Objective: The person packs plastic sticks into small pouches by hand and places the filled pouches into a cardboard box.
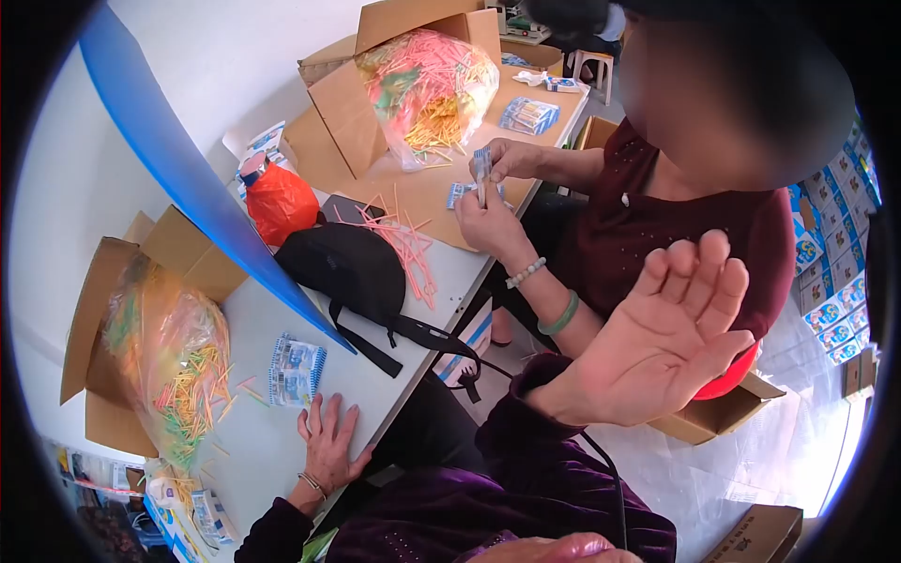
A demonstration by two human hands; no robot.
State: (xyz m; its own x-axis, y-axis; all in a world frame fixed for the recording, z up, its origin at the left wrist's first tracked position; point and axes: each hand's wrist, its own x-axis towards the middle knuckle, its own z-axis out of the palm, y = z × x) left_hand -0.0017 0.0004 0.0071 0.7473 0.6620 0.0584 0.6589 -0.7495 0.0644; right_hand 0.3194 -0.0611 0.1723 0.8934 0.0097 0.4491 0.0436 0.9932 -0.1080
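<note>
My left hand (330, 443) lies on the white table (258, 469) with its fingers spread, just below a stack of blue-and-white packets (297, 371). Raised in the air at the right, my right hand (662, 342) shows its palm, with fingers apart and nothing in it. Left of the packets, a clear bag of colored sticks (178, 361) spills from a cardboard box (94, 328). A few loose sticks lie between the bag and the packets.
A co-worker in a dark red top (694, 225) holds packets at the adjoining table. A black bag (343, 267), pink sticks (413, 253), a red plastic bag (280, 202) and a blue divider (188, 159) stand between. Another stick-filled bag (432, 89) is at the back.
</note>
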